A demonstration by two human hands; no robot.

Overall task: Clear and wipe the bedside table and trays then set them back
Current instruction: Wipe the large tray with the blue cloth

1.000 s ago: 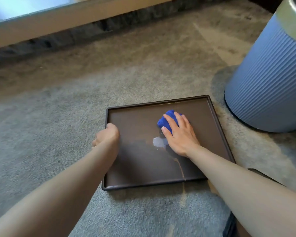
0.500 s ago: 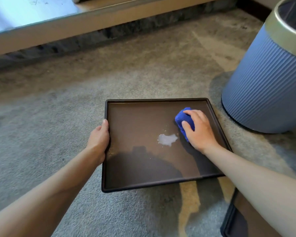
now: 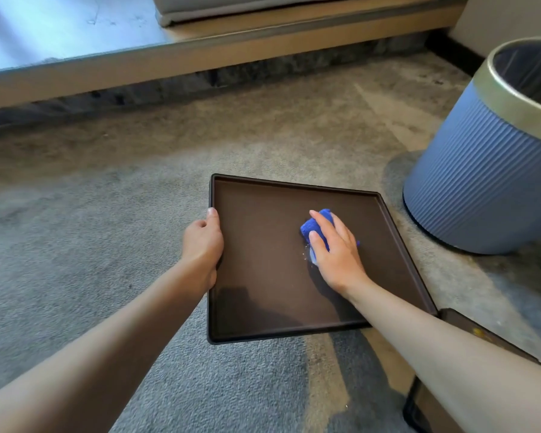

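Observation:
A dark brown rectangular tray (image 3: 263,276) lies flat on the grey carpet. My left hand (image 3: 202,245) grips its left rim, thumb over the edge. My right hand (image 3: 334,251) presses a folded blue cloth (image 3: 314,226) onto the tray's inner surface, right of the middle. A small pale wet patch (image 3: 311,256) shows just under the fingers. A second dark tray (image 3: 481,335) peeks out at the lower right, mostly hidden by my right forearm.
A blue ribbed waste bin (image 3: 487,189) with a gold rim stands on the carpet just right of the tray. A low wooden platform edge (image 3: 200,54) runs across the back. Carpet (image 3: 91,229) spreads to the left.
My right hand has slid the cloth leftwards over the pale wet patch, which is now mostly covered. My left hand keeps hold of the left rim. The view has tilted up.

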